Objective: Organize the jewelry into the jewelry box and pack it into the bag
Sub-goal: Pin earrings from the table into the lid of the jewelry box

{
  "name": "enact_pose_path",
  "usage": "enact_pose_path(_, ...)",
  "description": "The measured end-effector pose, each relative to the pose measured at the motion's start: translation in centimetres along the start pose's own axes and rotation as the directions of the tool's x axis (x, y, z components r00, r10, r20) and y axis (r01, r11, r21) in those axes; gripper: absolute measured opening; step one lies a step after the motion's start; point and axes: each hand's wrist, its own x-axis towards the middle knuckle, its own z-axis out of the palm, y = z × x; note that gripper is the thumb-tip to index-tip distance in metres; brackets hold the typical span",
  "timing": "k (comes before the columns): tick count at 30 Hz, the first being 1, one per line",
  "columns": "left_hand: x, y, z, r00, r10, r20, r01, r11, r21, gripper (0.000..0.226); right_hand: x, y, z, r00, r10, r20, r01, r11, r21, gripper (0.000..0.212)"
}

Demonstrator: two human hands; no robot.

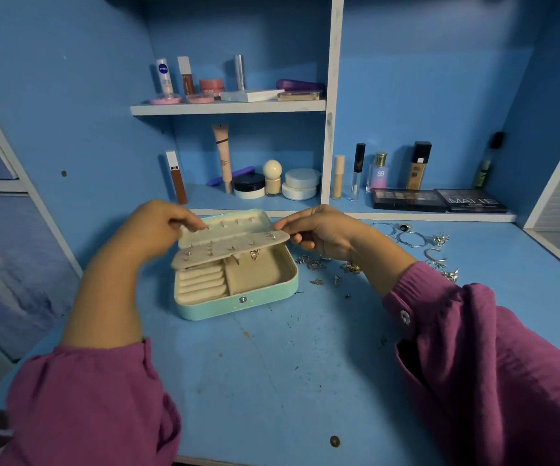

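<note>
Between your hands, the earring panel (229, 247) spans the open box (238, 284).
Your left hand (157, 223) and right hand (319, 232) each pinch one end; its long axis runs hand to hand. One box, one panel; loose jewelry (349, 267), too many to count, lies just under your right wrist on the tabletop (271, 381).

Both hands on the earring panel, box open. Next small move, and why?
Probably lay the earring panel down into the jewelry box: left hand and right hand pinch its ends above the compartments, and loose jewelry waits on the desk.
</note>
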Motion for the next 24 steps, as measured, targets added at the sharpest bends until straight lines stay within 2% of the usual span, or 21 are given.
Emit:
enact_pose_path(4, -0.7, -3.2, -1.3, 0.988, -0.099, 0.117, 0.118, 0.978, -0.174, 0.058, 0.2, 0.1, 0.3, 0.999, -0.053, 0.001, 0.052, 0.994, 0.092, 0.012)
enact_pose_path(6, -0.8, -3.9, -1.3, 0.987, -0.103, 0.126, 0.136, 0.946, -0.295, 0.058, 0.3, 0.1, 0.4, 0.997, -0.073, -0.012, 0.074, 0.989, 0.126, 0.014)
enact_pose_path(12, -1.3, -4.7, -0.8, 0.982, -0.110, 0.154, 0.174, 0.841, -0.513, 0.047, 0.3, 0.3, 0.6, 0.993, -0.116, -0.024, 0.119, 0.983, 0.139, 0.017)
enact_pose_path(15, -1.5, -4.8, -0.4, 0.979, -0.107, 0.174, 0.189, 0.798, -0.573, 0.036, 0.2, 0.3, 0.7, 0.992, -0.123, -0.023, 0.125, 0.982, 0.141, 0.016)
enact_pose_path(17, -1.4, -4.8, 0.0, 0.984, -0.119, 0.133, 0.175, 0.794, -0.583, 0.030, 0.1, 0.3, 0.8, 0.992, -0.124, -0.026, 0.126, 0.983, 0.131, 0.016)
enact_pose_path(21, -1.3, -4.7, 0.8, 0.986, -0.150, 0.072, 0.162, 0.770, -0.617, 0.024, -0.6, 0.1, 0.8, 0.989, -0.138, -0.055, 0.140, 0.990, 0.022, 0.021)
enact_pose_path(24, -1.5, -4.5, 1.3, 0.986, -0.159, 0.050, 0.153, 0.742, -0.652, 0.016, -1.5, -0.5, 0.3, 0.974, -0.191, -0.126, 0.160, 0.962, -0.219, 0.017)
